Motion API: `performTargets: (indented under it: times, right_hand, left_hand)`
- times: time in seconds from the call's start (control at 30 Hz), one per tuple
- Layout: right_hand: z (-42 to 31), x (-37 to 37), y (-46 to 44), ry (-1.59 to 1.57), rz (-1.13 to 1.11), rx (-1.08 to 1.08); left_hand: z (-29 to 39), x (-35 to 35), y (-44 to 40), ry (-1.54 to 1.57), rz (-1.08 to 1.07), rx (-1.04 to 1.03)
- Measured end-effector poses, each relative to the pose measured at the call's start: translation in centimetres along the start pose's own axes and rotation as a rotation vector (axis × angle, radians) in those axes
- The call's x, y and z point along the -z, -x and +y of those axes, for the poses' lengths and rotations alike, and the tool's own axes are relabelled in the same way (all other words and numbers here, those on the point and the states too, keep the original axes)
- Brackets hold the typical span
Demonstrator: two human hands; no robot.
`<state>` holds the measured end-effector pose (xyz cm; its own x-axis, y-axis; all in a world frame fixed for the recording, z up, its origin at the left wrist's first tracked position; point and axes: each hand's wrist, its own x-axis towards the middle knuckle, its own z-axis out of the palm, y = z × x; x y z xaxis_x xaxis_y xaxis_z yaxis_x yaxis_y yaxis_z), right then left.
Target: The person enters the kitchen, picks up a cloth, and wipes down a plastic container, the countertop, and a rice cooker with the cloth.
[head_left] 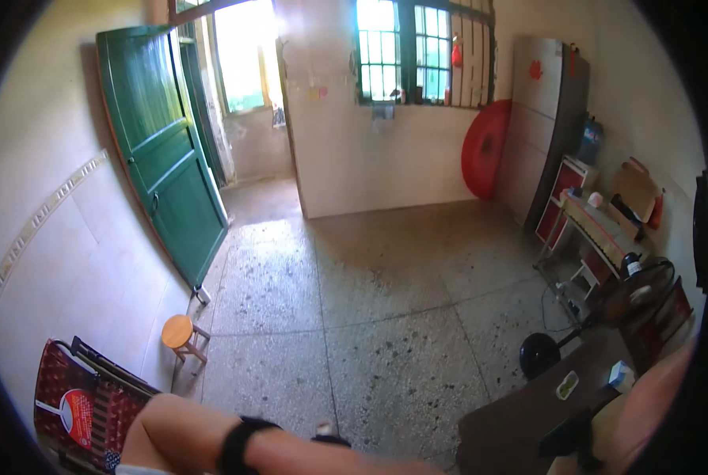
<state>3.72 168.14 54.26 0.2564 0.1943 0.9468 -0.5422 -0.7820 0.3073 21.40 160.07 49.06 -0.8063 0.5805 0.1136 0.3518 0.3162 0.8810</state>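
Note:
My left forearm crosses the bottom of the view with a black band (247, 443) around it. Beyond the band, my left hand (346, 461) is blurred and runs off the lower edge, so its fingers are hidden. At the lower right, my right arm wears another black band (573, 443). Only a sliver of my right hand (561, 467) shows below that band, beside a dark brown table (492, 419). A small white dish with something green (567, 385) and a white-and-blue box (621, 376) rest on this table.
A patterned chair (120, 408) with a red hand fan (77, 417) stands at lower left, near a wooden stool (180, 332). The green door (152, 142) stands open. Along the right are a fridge (532, 127), a cluttered side table (599, 226) and a standing fan (539, 355).

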Motion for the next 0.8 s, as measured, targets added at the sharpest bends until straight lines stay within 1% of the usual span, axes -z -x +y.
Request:
performTargets:
  times: [0.1, 0.13, 0.17, 0.23, 0.27, 0.3, 0.37, 0.4, 0.47, 0.5, 0.57, 0.6, 0.67, 0.7, 0.73, 0.77, 0.8]
  right_hand:
    - [2.8, -1.7, 0.6, 0.002, -0.022, -0.010]
    - [3.7, -2.3, 0.8, 0.015, -0.037, -0.006]
    - [4.6, -3.0, 1.3, 0.025, -0.050, -0.013]
    - [6.7, -4.4, 1.6, 0.048, -0.079, -0.007]
    - [7.7, -5.2, 1.4, 0.060, -0.099, 0.000]
    - [9.0, -6.0, 1.4, 0.074, -0.113, 0.003]
    - [11.2, -7.4, 1.3, 0.108, -0.137, 0.000]
    - [12.3, -8.0, 1.4, 0.122, -0.146, -0.003]
    - [14.6, -9.0, 1.5, 0.153, -0.161, -0.002]
    - [15.7, -9.3, 1.7, 0.166, -0.172, 0.001]
    - [18.0, -9.8, 2.1, 0.201, -0.187, 0.008]
    - [19.4, -9.9, 2.5, 0.235, -0.184, -0.013]
    - [22.5, -9.8, 4.5, 0.298, -0.166, -0.102]
    - [24.1, -9.8, 6.5, 0.345, -0.139, -0.195]
    - [25.8, -9.8, 9.2, 0.390, -0.046, -0.392]
    - [27.5, -10.3, 12.1, 0.429, 0.035, -0.641]
    - [31.2, -9.1, 15.1, 0.519, -0.313, -0.477]
  left_hand:
    - [-5.9, 3.6, 8.4, -0.027, 0.140, 0.344]
    - [-7.3, 4.9, 11.1, -0.079, 0.232, 0.433]
    - [-9.7, 5.5, 14.1, -0.204, 0.307, 0.533]
    - [-14.9, 6.2, 19.8, -0.295, 0.543, 0.624]
    - [-17.5, 6.5, 22.2, -0.287, 0.580, 0.761]
    - [-21.0, 6.3, 25.1, -0.280, 0.593, 0.844]
    - [-24.4, 6.8, 28.3, -0.175, 0.572, 1.018]
    - [-26.4, 6.8, 29.7, -0.168, 0.547, 1.007]
    - [-29.9, 6.3, 31.9, -0.031, 0.602, 1.178]
    - [-31.1, 6.3, 32.2, -0.017, 0.581, 1.164]
    - [-33.3, 7.7, 33.2, -0.039, 0.430, 1.256]
    - [-34.1, 7.2, 34.3, -0.030, 0.367, 1.259]
    - [-37.5, 7.8, 35.1, 0.021, 0.473, 1.183]
    - [-37.3, 9.2, 35.0, 0.152, 0.504, 1.220]
    - [-40.0, 8.5, 36.4, 0.044, 0.557, 1.159]
    - [-41.1, 9.1, 37.3, 0.048, 0.573, 1.179]
    - [-41.7, 10.4, 37.4, 0.071, 0.564, 1.253]
